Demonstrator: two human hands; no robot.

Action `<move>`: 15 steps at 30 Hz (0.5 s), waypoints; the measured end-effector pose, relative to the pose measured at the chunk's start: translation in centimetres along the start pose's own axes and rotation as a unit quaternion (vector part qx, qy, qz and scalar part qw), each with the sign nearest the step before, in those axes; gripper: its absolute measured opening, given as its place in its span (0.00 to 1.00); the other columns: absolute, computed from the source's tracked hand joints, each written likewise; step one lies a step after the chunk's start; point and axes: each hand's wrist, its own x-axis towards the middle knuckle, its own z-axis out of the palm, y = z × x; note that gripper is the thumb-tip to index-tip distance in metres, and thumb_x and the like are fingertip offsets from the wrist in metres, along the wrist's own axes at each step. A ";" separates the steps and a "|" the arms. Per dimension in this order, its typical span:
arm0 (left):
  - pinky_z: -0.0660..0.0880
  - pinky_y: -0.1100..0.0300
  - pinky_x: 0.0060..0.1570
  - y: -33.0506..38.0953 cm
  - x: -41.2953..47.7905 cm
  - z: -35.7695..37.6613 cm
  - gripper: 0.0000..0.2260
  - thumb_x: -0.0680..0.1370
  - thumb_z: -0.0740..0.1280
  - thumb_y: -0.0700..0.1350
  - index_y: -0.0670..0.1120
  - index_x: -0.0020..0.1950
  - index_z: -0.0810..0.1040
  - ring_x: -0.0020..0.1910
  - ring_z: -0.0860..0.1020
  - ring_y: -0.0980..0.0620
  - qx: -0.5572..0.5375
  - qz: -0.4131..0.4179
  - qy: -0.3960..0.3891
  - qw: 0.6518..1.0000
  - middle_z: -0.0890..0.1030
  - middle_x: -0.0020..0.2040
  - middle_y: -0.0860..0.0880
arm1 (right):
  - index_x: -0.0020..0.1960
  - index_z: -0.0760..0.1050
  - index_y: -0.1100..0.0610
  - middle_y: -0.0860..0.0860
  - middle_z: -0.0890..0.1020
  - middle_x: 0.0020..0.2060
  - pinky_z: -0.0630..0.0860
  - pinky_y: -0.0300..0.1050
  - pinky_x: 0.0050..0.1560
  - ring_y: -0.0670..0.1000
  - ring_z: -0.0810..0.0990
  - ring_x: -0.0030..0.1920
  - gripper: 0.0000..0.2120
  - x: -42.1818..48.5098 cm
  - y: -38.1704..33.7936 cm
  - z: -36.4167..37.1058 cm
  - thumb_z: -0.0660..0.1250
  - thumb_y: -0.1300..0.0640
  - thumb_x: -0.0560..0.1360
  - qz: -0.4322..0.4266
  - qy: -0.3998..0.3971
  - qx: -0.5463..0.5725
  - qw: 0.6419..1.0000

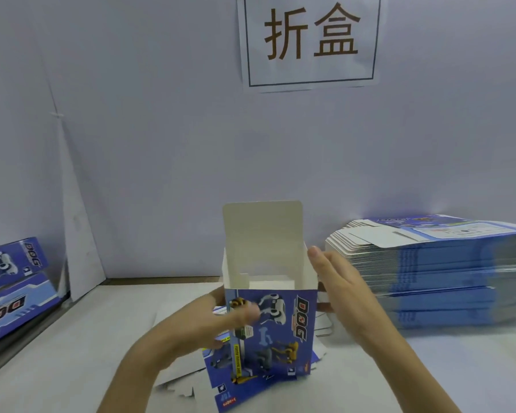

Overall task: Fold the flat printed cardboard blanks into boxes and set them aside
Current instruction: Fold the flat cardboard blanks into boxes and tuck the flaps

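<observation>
A half-formed blue box [283, 329] printed with robot dogs stands upright at the middle of the white table [72, 338], its top open and its lid flap [262, 228] raised. The left hand [221, 320] grips the box's left front corner, thumb across the printed face, though motion blurs it. The right hand [343, 284] lies flat against the box's right wall, fingers straight. Another flat blank [221, 380] lies under the box. A tall stack of blanks [447, 275] sits to the right, finished boxes [9, 281] lean at far left, and a paper sign [310, 40] hangs on the wall.
</observation>
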 end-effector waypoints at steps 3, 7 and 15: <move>0.78 0.60 0.43 0.5 -0.2 -0.5 0.34 0.60 0.49 0.79 0.61 0.44 0.83 0.46 0.83 0.55 -0.074 -0.028 0.046 0.996 0.85 0.44 0.58 | 0.52 0.74 0.55 0.60 0.81 0.51 0.82 0.49 0.45 0.59 0.82 0.52 0.17 0.5 0.3 0.0 0.62 0.41 0.77 0.015 0.016 0.015 1.000; 0.78 0.58 0.40 0.6 0.6 0.4 0.31 0.60 0.57 0.74 0.52 0.45 0.82 0.45 0.82 0.51 -0.105 -0.019 0.144 0.984 0.85 0.41 0.53 | 0.53 0.75 0.59 0.51 0.86 0.42 0.77 0.37 0.33 0.48 0.85 0.41 0.13 1.1 1.0 -0.4 0.63 0.49 0.79 0.051 0.002 0.083 0.995; 0.76 0.53 0.43 -2.0 1.4 -0.6 0.19 0.64 0.70 0.57 0.45 0.47 0.84 0.42 0.81 0.44 -0.403 -0.110 0.038 0.908 0.83 0.45 0.42 | 0.63 0.74 0.52 0.54 0.80 0.46 0.75 0.46 0.39 0.50 0.80 0.42 0.12 2.0 3.6 -0.2 0.60 0.55 0.81 0.151 0.017 0.290 0.945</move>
